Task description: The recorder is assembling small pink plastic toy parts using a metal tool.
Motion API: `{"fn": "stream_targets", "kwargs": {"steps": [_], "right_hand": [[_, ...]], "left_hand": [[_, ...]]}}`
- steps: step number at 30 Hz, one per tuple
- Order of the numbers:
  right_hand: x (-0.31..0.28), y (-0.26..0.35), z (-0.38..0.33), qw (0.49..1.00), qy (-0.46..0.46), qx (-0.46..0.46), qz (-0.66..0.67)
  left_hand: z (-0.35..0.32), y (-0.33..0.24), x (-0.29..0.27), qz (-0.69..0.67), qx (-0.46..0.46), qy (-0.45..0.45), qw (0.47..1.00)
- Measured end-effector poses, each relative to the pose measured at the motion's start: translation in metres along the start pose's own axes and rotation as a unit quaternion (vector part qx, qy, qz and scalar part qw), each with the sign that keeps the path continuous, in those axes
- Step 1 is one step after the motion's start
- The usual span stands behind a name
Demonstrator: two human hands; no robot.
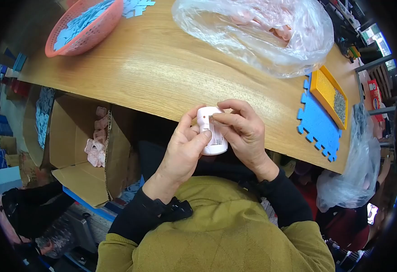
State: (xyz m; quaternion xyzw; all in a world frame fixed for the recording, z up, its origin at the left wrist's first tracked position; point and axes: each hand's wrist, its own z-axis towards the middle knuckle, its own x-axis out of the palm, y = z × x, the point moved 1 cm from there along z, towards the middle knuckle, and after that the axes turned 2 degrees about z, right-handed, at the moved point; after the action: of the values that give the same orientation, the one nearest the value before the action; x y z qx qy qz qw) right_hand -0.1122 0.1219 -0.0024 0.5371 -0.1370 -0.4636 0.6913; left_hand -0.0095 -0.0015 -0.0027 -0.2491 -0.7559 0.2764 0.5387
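Both grips were clenched on a pink part (pixel 212 131) held just off the desk (pixel 162 72) edge: left hand (pixel 185 149) cradling it, right hand (pixel 241 129) pinching something at its top, likely mid-fitting, needing steady pressing next.

The person is wearing an olive-green knitted garment with a faint diamond pattern, its fabric filling the space just below both hands. Black sleeves are showing from under it, running up each forearm and ending in snug cuffs just behind the left hand (pixel 183 149) and the right hand (pixel 243 131). Both hands are bare, wearing no gloves. At the left wrist the black cuff is bunching into loose folds.
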Motion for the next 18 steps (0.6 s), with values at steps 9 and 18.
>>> {"fn": "stream_targets", "kwargs": {"steps": [9, 18], "right_hand": [[-0.018, 0.019, 0.008, 0.94, 0.094, -0.17, -0.281], [-0.03, 0.019, 0.004, 0.931, 0.121, -0.16, -0.304]], "left_hand": [[0.004, 0.001, -0.001, -0.016, -0.017, -0.019, 1.0], [0.008, 0.0, 0.004, -0.012, -0.049, 0.008, 0.999]]}}
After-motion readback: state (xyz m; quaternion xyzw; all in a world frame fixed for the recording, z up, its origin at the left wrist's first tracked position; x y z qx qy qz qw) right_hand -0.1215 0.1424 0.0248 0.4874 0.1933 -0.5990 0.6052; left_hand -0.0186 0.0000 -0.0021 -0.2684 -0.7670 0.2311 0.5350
